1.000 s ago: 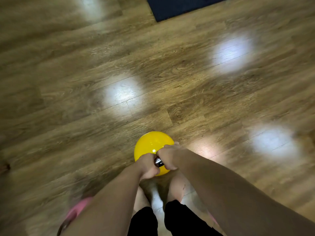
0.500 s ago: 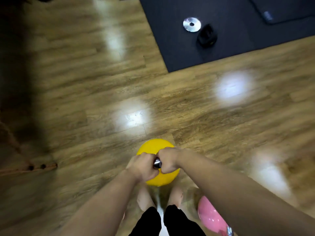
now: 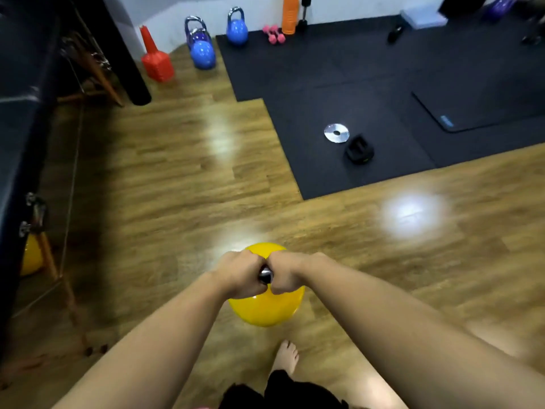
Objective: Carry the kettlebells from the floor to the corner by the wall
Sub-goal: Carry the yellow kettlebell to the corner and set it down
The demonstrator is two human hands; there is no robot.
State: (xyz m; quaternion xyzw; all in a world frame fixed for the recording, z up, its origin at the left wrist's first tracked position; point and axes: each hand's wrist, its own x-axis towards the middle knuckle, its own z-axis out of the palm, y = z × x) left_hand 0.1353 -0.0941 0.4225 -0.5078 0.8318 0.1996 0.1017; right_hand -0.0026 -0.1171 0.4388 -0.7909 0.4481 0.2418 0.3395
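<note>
Wood-plank flooring (image 3: 177,178) with glossy light patches fills most of my view, and a black rubber mat (image 3: 339,69) covers the far side from twelve to three o'clock. At centre, toward six o'clock, I see my left hand (image 3: 240,274) and right hand (image 3: 287,273) side by side, nearly touching, on the shiny metal handle (image 3: 264,275) of a round yellow kettlebell (image 3: 267,308). The fingers of both hands are curled tight around that handle, knuckles up. I cannot tell whether the yellow bell rests on the planks. One bare foot (image 3: 285,357) shows just beyond it at six o'clock.

Far off at eleven o'clock, by the white wall (image 3: 177,16), stand two blue kettlebells with silver handles: one (image 3: 203,53) on the wood and another (image 3: 236,31) on the mat's edge. A purple kettlebell (image 3: 196,32) sits behind the nearer blue one. A stack of red cones (image 3: 156,59) stands just left of them. On the mat at two o'clock lie a silver disc (image 3: 336,133) and a small black object (image 3: 359,150), just beside each other.
</note>
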